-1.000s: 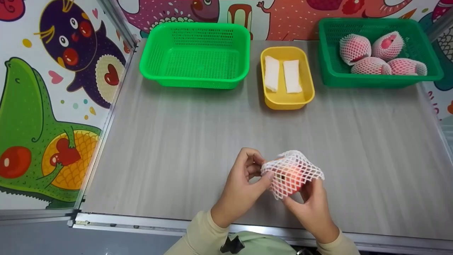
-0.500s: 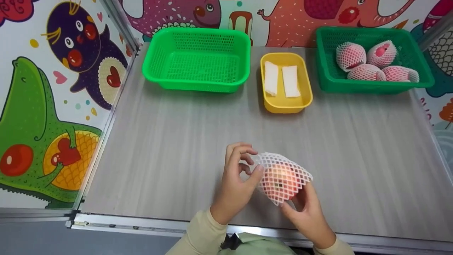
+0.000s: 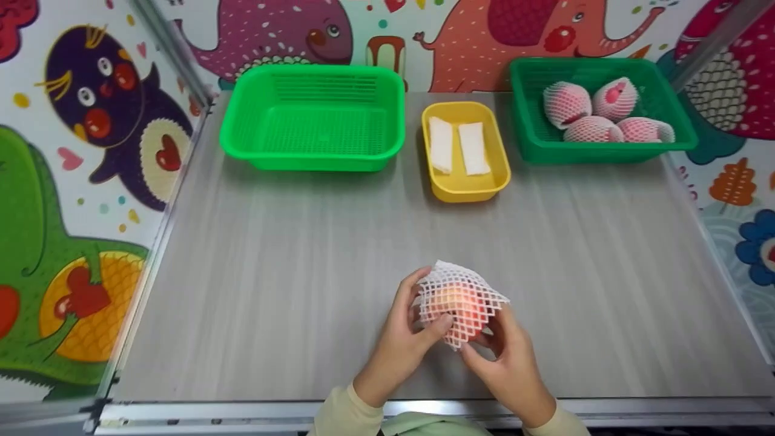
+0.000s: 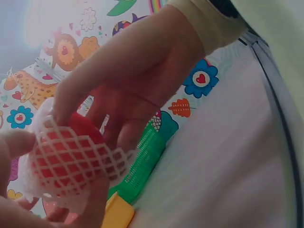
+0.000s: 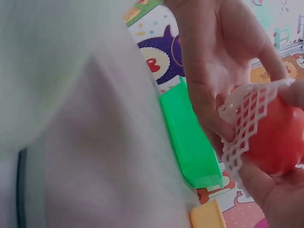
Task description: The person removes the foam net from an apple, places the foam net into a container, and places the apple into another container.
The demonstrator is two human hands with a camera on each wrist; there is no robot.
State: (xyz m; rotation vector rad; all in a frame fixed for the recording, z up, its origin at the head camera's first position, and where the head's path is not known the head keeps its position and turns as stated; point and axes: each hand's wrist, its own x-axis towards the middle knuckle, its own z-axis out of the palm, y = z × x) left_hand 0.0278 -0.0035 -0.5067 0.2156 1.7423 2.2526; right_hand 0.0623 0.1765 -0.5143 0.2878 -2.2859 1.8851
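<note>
A red apple (image 3: pixel 458 301) sits inside a white foam net sleeve (image 3: pixel 445 272), held just above the table near its front edge. My left hand (image 3: pixel 396 339) grips the apple and net from the left, its thumb pressed on the front of the mesh. From the right, my right hand (image 3: pixel 505 363) holds the apple low, with the thumb at the net's lower edge. In the right wrist view much of the apple (image 5: pixel 275 137) shows bare, while the net (image 5: pixel 247 116) covers one side. The fingertips behind the apple are partly hidden in the head view.
Along the back stand a bright green basket (image 3: pixel 387 154), a yellow tub (image 3: pixel 469 195) holding two white folded pads (image 3: pixel 473 148), and a dark green basket (image 3: pixel 605 154) with several net-wrapped pinkish fruits (image 3: pixel 567 104). Cartoon-printed walls (image 3: pixel 169 115) border the table (image 3: pixel 290 272).
My left hand lifted off the net's edge, then closed round the apple again with its thumb on the front. Both hands and the apple shifted slightly left in view as the head camera moved.
</note>
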